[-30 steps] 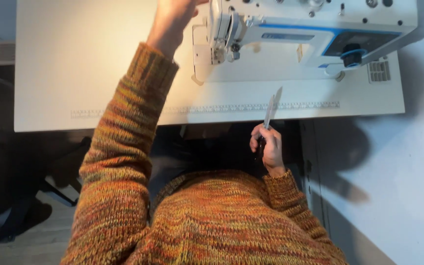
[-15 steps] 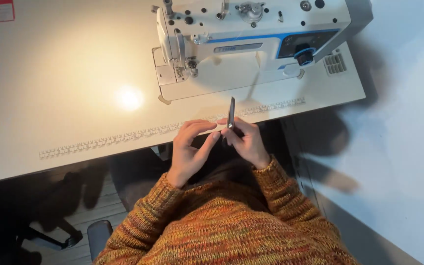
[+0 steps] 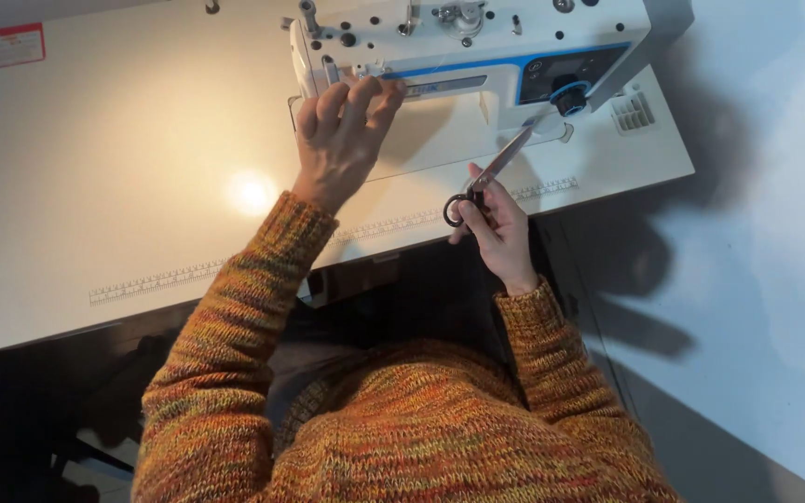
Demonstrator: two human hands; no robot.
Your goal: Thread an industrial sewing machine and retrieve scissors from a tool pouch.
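A white sewing machine (image 3: 477, 56) with a blue stripe and a blue handwheel stands at the back of a white table (image 3: 123, 186). My left hand (image 3: 342, 135) reaches up to the machine's needle end, fingers curled against the head; I cannot tell whether it pinches a thread. My right hand (image 3: 496, 228) is over the table's front edge and grips a pair of scissors (image 3: 491, 172) by its black loops, blades pointing up toward the handwheel.
A printed ruler strip (image 3: 179, 277) runs along the table's front edge. A red label (image 3: 4, 47) sits at the table's far left corner. A pale wall or floor surface (image 3: 775, 233) lies to the right. Dark space and chair parts lie under the table at lower left.
My left hand rose from beside the right hand at the table's front edge to the machine's needle end. The right hand stayed low, and the scissors tilted toward the handwheel.
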